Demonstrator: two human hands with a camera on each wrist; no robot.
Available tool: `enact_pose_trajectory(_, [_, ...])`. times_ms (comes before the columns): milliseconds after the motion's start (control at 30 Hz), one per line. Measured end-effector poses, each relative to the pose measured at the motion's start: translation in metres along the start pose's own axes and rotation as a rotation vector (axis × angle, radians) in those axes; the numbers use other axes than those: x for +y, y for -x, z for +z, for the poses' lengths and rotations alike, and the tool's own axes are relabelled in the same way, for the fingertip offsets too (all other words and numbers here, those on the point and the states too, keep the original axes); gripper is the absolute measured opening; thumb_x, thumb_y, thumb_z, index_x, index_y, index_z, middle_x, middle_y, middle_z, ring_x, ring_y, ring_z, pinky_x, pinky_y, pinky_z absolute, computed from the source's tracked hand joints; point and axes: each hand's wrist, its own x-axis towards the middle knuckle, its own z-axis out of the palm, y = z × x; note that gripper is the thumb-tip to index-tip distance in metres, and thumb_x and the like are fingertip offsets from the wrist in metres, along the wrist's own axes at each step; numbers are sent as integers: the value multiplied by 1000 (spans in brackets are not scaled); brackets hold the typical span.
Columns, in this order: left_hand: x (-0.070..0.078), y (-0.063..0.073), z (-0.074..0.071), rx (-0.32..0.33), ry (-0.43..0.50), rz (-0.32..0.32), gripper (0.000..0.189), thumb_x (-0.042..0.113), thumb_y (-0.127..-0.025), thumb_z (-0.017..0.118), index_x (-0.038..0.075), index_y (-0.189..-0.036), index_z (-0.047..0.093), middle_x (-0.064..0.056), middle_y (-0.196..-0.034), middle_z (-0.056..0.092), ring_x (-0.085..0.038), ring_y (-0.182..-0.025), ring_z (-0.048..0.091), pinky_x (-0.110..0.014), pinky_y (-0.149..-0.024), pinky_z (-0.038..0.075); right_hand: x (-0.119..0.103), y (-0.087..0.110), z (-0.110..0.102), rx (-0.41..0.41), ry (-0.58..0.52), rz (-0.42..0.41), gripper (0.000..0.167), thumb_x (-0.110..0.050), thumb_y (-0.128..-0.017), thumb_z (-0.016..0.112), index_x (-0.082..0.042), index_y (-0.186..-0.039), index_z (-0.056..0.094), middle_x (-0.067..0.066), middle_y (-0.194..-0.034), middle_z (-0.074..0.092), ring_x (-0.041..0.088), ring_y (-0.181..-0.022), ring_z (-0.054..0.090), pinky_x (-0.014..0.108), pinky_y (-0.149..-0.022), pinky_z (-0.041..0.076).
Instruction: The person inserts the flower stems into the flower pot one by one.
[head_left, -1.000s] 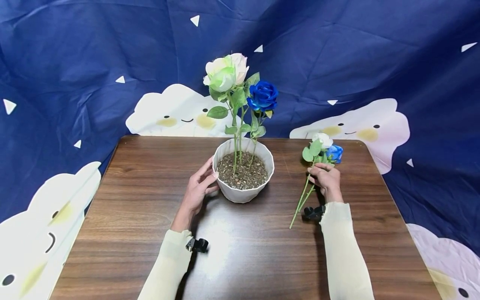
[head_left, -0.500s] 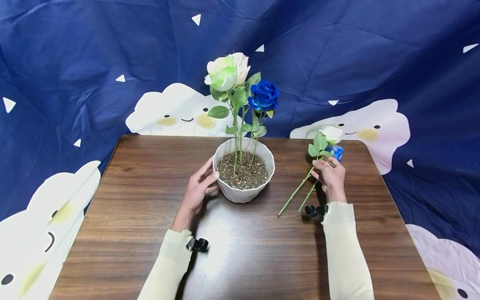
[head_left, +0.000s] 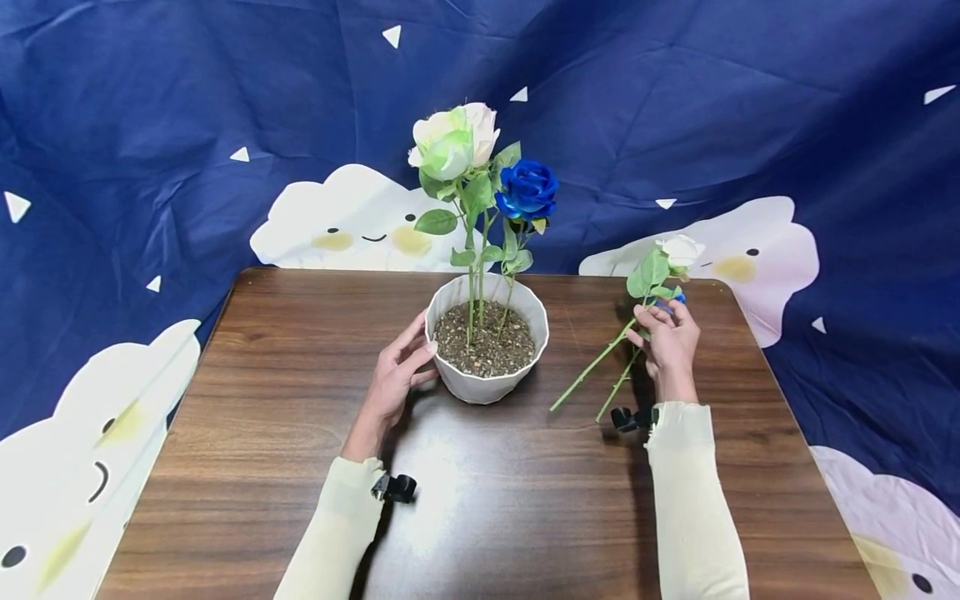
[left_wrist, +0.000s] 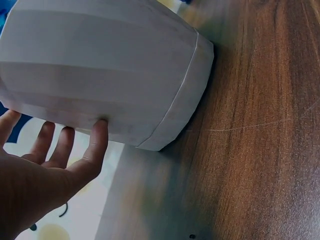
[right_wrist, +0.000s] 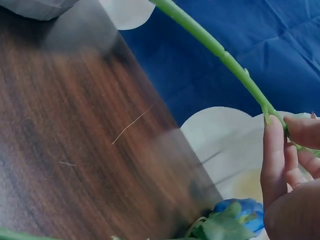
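Note:
My left hand (head_left: 395, 375) rests against the left side of a white faceted flowerpot (head_left: 486, 389), fingers spread; in the left wrist view its fingertips touch the wall of the pot (left_wrist: 115, 75). Dark soil (head_left: 480, 350) fills the pot, where whitish-green roses (head_left: 446, 146) and a blue rose (head_left: 527, 190) stand upright. At the right, my right hand (head_left: 670, 343) pinches the stem of a white rose (head_left: 681, 251), held tilted above the table. A second, blue rose (right_wrist: 245, 212) lies under that hand; in the head view its bloom is mostly hidden.
The brown wooden table (head_left: 480, 517) ends at a back edge just behind the pot. A dark blue cloth (head_left: 675, 100) with white clouds and triangles hangs behind it. Each wrist carries a small black camera (head_left: 397, 489).
My right hand has lifted the white rose off the table, moving slightly up and right; its stem end has swung left, apart from the blue rose. The left hand stays on the pot.

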Motion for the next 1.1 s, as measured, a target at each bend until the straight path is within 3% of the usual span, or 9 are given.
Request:
enact_pose_trajectory(167, [0, 0, 0, 1, -1, 1, 60, 13, -99, 61, 19, -156, 43, -19, -147, 51, -32, -126, 53, -55, -93, 53, -7, 5, 4, -9, -22, -30, 26, 9, -88, 72, -4, -103, 55, -1, -80, 52, 9, -68, 63, 28, -55, 59])
enact_pose_trajectory(467, [0, 1, 0, -2, 8, 2, 61, 12, -99, 61, 17, -156, 42, -19, -149, 49, -34, -128, 52, -56, -94, 52, -18, 10, 11, -22, -59, -55, 33, 7, -87, 74, -7, -110, 57, 1, -84, 52, 12, -73, 62, 27, -51, 58])
enact_pose_trajectory(700, [1, 1, 0, -3, 10, 3, 61, 12, -99, 61, 16, -156, 41, -19, -149, 49, -34, -128, 52, -57, -95, 52, -28, 16, 19, -68, -99, -98, 36, 8, -90, 71, -3, -120, 55, 4, -83, 54, 17, -74, 60, 24, -47, 54])
enact_pose_trajectory(867, [0, 1, 0, -3, 7, 4, 60, 11, -99, 61, 16, -156, 42, -19, -148, 49, -34, -128, 52, -56, -94, 52, -35, 19, 24, -89, -156, -95, 34, 7, -89, 72, -3, -117, 54, 5, -82, 54, 17, -72, 60, 23, -47, 53])
enact_pose_trajectory(1100, [1, 1, 0, 2, 2, -1, 60, 12, -99, 61, 17, -156, 43, -20, -149, 49, -35, -129, 51, -59, -95, 51, -42, 22, 32, -103, -189, -86, 37, 8, -92, 67, -4, -123, 51, 6, -81, 54, 19, -73, 56, 22, -46, 52])
